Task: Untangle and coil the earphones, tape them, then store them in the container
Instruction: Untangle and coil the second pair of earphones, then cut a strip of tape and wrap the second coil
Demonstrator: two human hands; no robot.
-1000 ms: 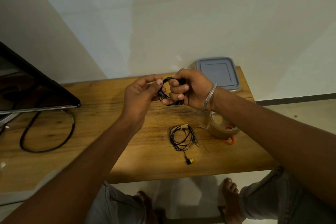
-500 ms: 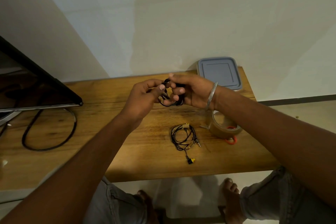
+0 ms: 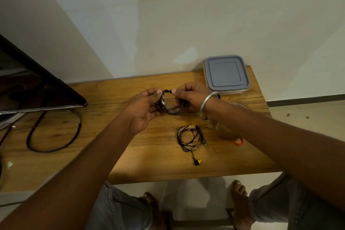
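Both hands are holding a black coil of earphones (image 3: 172, 108) above the desk (image 3: 130, 155): the left hand (image 3: 143, 107) is curling its fingers (image 3: 151, 92) round the coil's left side, the right hand (image 3: 191, 97) pinching its top strands. A second coil (image 3: 190, 138) is lying on the desk nearer the person; the lidded container (image 3: 225, 74) is sitting at the far right corner.

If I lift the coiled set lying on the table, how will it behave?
Probably floppy: the coiled set is thin cord in loose, uneven loops. A band at its far edge seems to bind it, so it should mostly hold together, though the yellow earbud trails free and would likely dangle. It looks light.
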